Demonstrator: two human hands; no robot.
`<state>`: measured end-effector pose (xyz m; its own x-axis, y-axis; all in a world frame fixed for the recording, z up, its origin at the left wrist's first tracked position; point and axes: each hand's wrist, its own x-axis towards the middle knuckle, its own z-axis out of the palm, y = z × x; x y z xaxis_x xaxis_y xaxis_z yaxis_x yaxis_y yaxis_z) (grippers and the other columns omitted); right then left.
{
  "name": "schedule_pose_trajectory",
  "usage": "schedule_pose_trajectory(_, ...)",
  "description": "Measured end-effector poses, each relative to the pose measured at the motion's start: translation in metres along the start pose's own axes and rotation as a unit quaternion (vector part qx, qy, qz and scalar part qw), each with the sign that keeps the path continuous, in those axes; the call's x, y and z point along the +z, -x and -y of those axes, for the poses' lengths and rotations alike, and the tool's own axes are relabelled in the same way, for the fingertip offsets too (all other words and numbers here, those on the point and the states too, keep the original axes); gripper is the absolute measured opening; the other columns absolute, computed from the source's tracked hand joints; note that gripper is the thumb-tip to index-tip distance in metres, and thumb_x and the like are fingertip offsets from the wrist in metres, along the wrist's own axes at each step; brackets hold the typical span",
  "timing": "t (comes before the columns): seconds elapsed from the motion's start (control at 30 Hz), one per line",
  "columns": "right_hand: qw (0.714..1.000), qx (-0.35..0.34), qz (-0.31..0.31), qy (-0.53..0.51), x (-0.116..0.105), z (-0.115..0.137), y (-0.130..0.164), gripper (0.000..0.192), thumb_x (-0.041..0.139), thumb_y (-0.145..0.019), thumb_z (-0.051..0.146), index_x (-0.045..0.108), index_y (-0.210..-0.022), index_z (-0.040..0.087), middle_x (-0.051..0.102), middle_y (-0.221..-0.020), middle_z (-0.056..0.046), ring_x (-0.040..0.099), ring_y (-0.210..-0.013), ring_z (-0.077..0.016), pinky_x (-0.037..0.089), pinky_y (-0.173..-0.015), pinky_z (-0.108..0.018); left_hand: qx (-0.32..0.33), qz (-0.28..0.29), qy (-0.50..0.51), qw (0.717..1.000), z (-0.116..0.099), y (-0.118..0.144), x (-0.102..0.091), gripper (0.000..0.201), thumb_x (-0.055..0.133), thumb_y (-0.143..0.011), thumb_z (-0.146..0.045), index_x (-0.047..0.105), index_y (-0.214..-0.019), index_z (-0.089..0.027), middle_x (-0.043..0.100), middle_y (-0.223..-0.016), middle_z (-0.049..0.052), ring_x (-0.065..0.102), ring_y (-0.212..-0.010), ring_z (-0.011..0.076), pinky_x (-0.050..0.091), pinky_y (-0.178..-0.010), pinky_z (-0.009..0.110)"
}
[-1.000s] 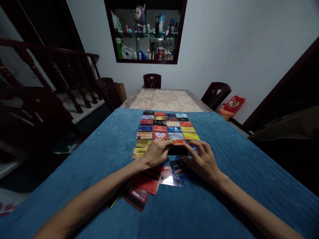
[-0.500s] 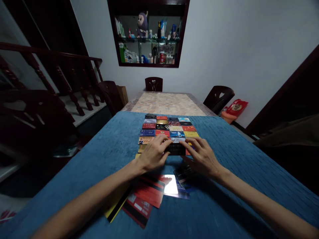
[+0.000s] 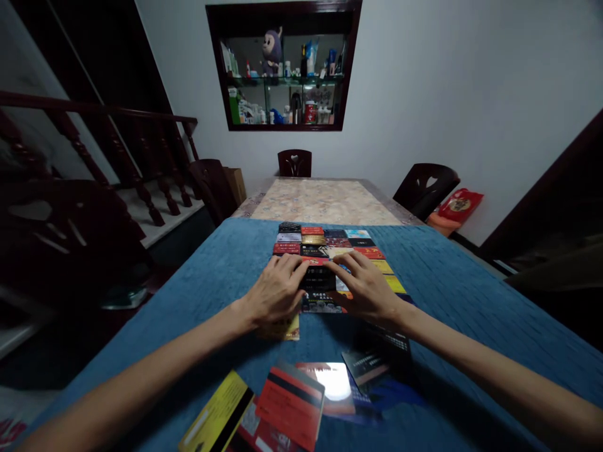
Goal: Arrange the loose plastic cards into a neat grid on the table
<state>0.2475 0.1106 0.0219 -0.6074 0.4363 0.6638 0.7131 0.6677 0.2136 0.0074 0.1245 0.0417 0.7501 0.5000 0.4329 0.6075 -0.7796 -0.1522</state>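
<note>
A black card [image 3: 318,278] is held at its two ends, raised over the rows of cards. My left hand [image 3: 277,290] pinches its left end between thumb and fingers. At its right end, my right hand [image 3: 369,285] grips with thumb and fingertips. Below the held card lies a dark card with printed pictures [image 3: 321,303]. A yellow card [image 3: 289,328] shows under my left hand. Several cards in neat rows, among them a gold card [image 3: 313,240] and a red card [image 3: 312,231], stretch away beyond my hands, which partly hide them.
Loose cards lie nearer me: a yellow card with a black stripe [image 3: 221,408], a red card [image 3: 293,398], a shiny card [image 3: 334,382] and a black card [image 3: 365,366]. A blue cloth [image 3: 188,295] covers the near table. Chairs [image 3: 426,190] stand around it.
My hands have shifted left over the rows, carrying the black card. The view has tilted slightly, so the loose cards appear lower. The dark pictured card and yellow card below show more.
</note>
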Motion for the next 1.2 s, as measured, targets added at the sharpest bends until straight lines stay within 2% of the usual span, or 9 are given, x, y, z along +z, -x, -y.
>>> schedule_pose_trajectory(0.27,0.998,-0.005,0.046,-0.043,0.022,-0.027,-0.037,0.045,0.06,-0.088,0.037,0.056,-0.128,0.017,0.06,-0.109,-0.014,0.049,-0.099,-0.0289,0.048,-0.083,-0.045,-0.011,0.04,-0.025,0.999,0.039,-0.02,0.0,0.048,0.062,-0.084,-0.024,0.051,-0.128,-0.01,0.057,-0.125,0.021,0.053,-0.113,0.0347,0.046,-0.09,0.047)
schedule_pose_trajectory(0.47,0.994,0.017,0.098,-0.044,0.054,-0.061,-0.067,0.046,0.059,-0.087,0.041,0.058,-0.126,0.016,0.058,-0.11,-0.015,0.048,-0.098,-0.0283,0.046,-0.084,-0.043,-0.032,0.074,-0.01,0.997,0.078,-0.046,0.01,0.041,0.056,-0.082,-0.025,0.054,-0.12,-0.01,0.056,-0.122,0.019,0.052,-0.111,0.0327,0.045,-0.091,0.046)
schedule_pose_trajectory(0.6,0.988,0.04,0.146,-0.02,0.079,-0.084,-0.088,0.047,0.061,-0.085,0.044,0.061,-0.124,0.017,0.059,-0.11,-0.014,0.049,-0.099,-0.0283,0.045,-0.083,-0.041,-0.058,0.098,0.006,0.993,0.11,-0.067,0.028,0.042,0.057,-0.08,-0.025,0.055,-0.119,-0.009,0.059,-0.121,0.019,0.051,-0.115,0.0335,0.044,-0.097,0.047)
schedule_pose_trajectory(0.7,0.981,0.064,0.186,-0.004,0.093,-0.102,-0.101,0.048,0.062,-0.085,0.045,0.061,-0.124,0.016,0.059,-0.114,-0.015,0.05,-0.101,-0.0285,0.045,-0.084,-0.039,-0.074,0.112,0.083,0.987,0.14,-0.086,0.047,0.049,0.059,-0.08,-0.026,0.053,-0.126,-0.011,0.06,-0.127,0.016,0.052,-0.118,0.0311,0.041,-0.104,0.046)
schedule_pose_trajectory(0.77,0.977,0.083,0.197,0.001,0.1,-0.115,-0.107,0.047,0.062,-0.086,0.042,0.061,-0.124,0.015,0.058,-0.115,-0.015,0.05,-0.104,-0.0287,0.044,-0.085,-0.039,-0.13,0.094,0.158,0.974,0.16,-0.099,0.061,0.05,0.057,-0.081,-0.024,0.052,-0.129,-0.011,0.06,-0.131,0.013,0.053,-0.119,0.027,0.041,-0.105,0.039)
schedule_pose_trajectory(0.87,0.973,0.128,0.193,0.004,0.11,-0.135,-0.113,0.043,0.059,-0.088,0.043,0.062,-0.121,0.015,0.058,-0.115,-0.015,0.049,-0.108,-0.0294,0.043,-0.087,-0.038,-0.171,0.083,0.163,0.968,0.183,-0.115,0.083,0.049,0.048,-0.084,-0.022,0.052,-0.131,-0.007,0.06,-0.133,0.014,0.055,-0.118,0.0263,0.044,-0.103,0.038)
schedule_pose_trajectory(0.93,0.969,0.16,0.186,0.007,0.118,-0.148,-0.116,0.041,0.057,-0.089,0.044,0.063,-0.12,0.017,0.057,-0.116,-0.015,0.05,-0.109,-0.0299,0.043,-0.086,-0.039,-0.175,0.12,0.135,0.968,0.191,-0.123,0.098,0.044,0.047,-0.083,-0.019,0.06,-0.124,-0.011,0.063,-0.128,0.011,0.055,-0.119,0.0264,0.043,-0.105,0.038)
schedule_pose_trajectory(1.03,0.964,0.184,0.189,0.015,0.133,-0.159,-0.121,0.041,0.057,-0.088,0.045,0.064,-0.12,0.018,0.057,-0.119,-0.015,0.049,-0.11,-0.0317,0.044,-0.086,-0.041,-0.177,0.152,0.093,0.968,0.195,-0.129,0.116,0.043,0.05,-0.081,-0.019,0.064,-0.121,-0.014,0.062,-0.13,0.012,0.047,-0.129,0.0313,0.037,-0.11,0.046)
schedule_pose_trajectory(1.2,0.95,0.21,0.229,0.022,0.155,-0.158,-0.13,0.052,0.055,-0.089,0.053,0.063,-0.125,0.017,0.057,-0.125,-0.019,0.044,-0.117,-0.0364,0.043,-0.086,-0.045,-0.181,0.182,0.082,0.963,0.2,-0.133,0.129,0.041,0.052,-0.08,-0.022,0.066,-0.118,-0.015,0.062,-0.13,0.014,0.041,-0.134,0.0354,0.034,-0.111,0.053)
